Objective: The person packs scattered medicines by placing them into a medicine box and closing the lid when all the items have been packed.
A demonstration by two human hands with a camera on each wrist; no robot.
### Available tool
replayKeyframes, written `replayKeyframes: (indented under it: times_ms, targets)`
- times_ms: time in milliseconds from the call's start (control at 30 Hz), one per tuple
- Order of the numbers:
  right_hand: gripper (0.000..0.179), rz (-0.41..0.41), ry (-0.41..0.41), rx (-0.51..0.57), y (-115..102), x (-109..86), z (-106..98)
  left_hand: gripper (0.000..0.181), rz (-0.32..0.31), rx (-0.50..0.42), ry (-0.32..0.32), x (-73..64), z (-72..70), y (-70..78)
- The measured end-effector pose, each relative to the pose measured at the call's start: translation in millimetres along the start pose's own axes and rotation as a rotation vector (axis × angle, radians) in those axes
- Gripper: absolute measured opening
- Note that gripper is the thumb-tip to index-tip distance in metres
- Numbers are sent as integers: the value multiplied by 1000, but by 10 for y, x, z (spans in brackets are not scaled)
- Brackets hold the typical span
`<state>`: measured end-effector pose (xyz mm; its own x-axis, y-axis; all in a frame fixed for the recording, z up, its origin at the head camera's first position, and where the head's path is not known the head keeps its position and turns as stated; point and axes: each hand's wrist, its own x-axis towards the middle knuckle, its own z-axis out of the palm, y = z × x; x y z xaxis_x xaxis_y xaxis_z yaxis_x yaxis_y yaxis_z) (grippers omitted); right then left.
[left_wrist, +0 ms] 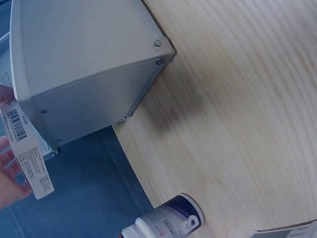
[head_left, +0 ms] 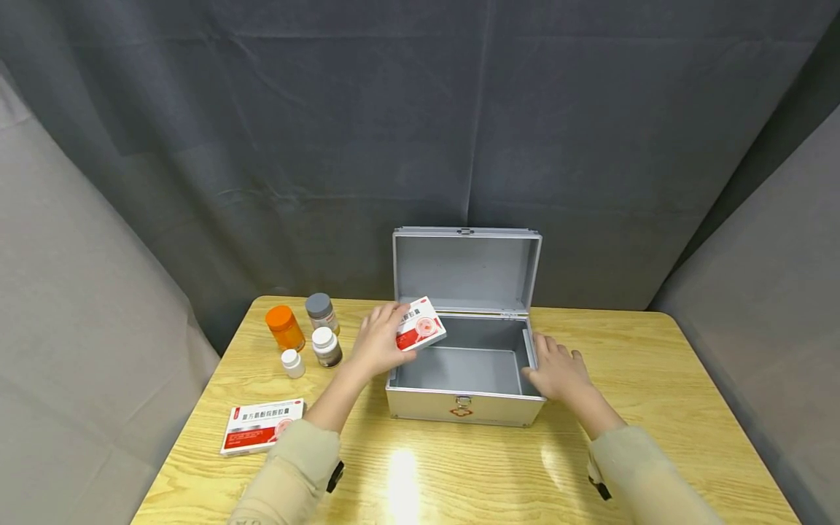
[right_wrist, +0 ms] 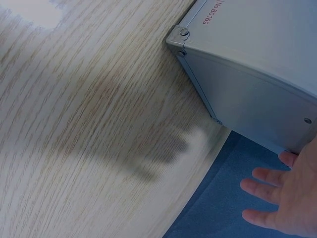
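Note:
In the head view my left hand (head_left: pixel 379 343) grips a white and red medicine box (head_left: pixel 421 325) by its left end, over the left rim of an aluminium first-aid case (head_left: pixel 466 412). The left wrist view shows the printed side of that medicine box (left_wrist: pixel 27 148) between thumb and fingers. The case stands with its lid (head_left: pixel 467 270) raised, and its grey inside shows bare. At the case's right wall is my right hand (head_left: pixel 559 367), thumb at the rim. Its fingers (right_wrist: pixel 262 188) spread fairly straight beside the wall in the right wrist view.
Left of the case stand an orange bottle (head_left: pixel 285 328), a grey-capped bottle (head_left: pixel 321 312), a white-capped bottle (head_left: pixel 326 346) and a small white bottle (head_left: pixel 292 363). Another medicine box (head_left: pixel 262 426) lies flat at the front left of the wooden table (head_left: pixel 459 474). A dark curtain (head_left: pixel 328 146) hangs behind.

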<state>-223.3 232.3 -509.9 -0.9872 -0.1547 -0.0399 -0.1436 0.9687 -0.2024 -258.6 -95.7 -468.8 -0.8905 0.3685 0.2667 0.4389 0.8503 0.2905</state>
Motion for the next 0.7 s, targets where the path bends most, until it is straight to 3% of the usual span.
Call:
replayKeyframes:
  times_ms: [300,700]
  targets:
    - [74,1,-3,2,2,1,9,85,54,34,-38,118,11,125]
    - [73,2,-6,6,-5,-5,-8,86,102,79,-111,247,142,277]
